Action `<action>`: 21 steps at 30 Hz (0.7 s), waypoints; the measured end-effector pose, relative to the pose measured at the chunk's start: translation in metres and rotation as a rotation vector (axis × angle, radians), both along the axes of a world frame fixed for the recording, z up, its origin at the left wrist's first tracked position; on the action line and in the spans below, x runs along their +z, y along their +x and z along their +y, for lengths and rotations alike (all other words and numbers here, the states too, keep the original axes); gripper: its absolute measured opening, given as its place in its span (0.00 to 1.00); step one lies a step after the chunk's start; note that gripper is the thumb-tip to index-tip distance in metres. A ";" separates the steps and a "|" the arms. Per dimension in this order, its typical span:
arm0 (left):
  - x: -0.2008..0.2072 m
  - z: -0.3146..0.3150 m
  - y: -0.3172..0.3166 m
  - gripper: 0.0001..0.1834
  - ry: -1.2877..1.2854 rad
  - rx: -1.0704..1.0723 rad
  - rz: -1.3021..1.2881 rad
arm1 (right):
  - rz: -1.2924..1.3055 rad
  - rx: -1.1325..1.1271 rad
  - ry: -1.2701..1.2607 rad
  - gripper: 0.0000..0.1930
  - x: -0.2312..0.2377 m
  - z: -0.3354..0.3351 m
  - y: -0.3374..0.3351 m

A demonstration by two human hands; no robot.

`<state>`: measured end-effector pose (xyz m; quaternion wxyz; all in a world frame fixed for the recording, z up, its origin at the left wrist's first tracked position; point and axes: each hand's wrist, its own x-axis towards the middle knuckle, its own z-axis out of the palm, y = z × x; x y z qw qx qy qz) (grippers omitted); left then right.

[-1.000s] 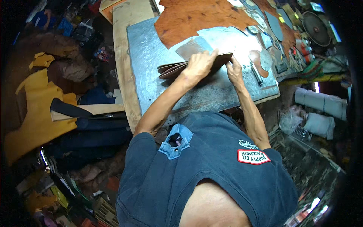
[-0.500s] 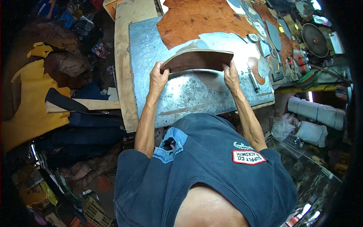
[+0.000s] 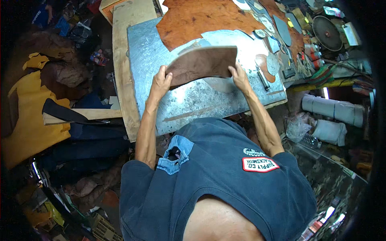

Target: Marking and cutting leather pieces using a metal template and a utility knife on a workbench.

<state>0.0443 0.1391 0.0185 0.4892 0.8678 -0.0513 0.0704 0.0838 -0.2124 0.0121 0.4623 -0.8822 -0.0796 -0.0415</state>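
Observation:
A brown piece of leather (image 3: 202,64) is stretched between my hands, bowed upward along its far edge and raised over the metal-topped table (image 3: 189,106). At its left end my left hand (image 3: 161,79) is closed, the thumb lying on the near face. My right hand (image 3: 240,77) pinches the other end, with the thumb in front. The fingers behind the leather are mostly hidden. A large orange-brown hide (image 3: 205,20) lies flat beyond it. To the right of my right hand lie a dark-handled tool (image 3: 263,78) and a grey round-ended flat piece (image 3: 273,64).
Flat grey templates (image 3: 282,30) and several tools crowd the table's right side. A round dark disc (image 3: 327,33) stands farther right. Yellow leather (image 3: 36,116) hangs at the left, near a wooden plank (image 3: 96,114). White rolls (image 3: 333,109) lie low on the right.
The leather has tipped, so more of its brown near face shows, and its lower edge hangs nearer me. Both hands keep their grip. The whole view has shifted slightly.

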 end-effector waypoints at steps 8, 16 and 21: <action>-0.020 -0.038 -0.008 0.25 -0.674 -0.005 0.643 | 0.002 -0.494 0.420 0.15 0.071 -0.024 0.066; -0.019 -0.053 -0.011 0.22 -0.517 0.106 0.711 | 0.612 -0.107 0.789 0.15 0.004 0.067 0.003; -0.013 -0.053 -0.012 0.18 -0.463 0.085 0.731 | 0.377 0.123 0.011 0.12 0.018 0.108 -0.015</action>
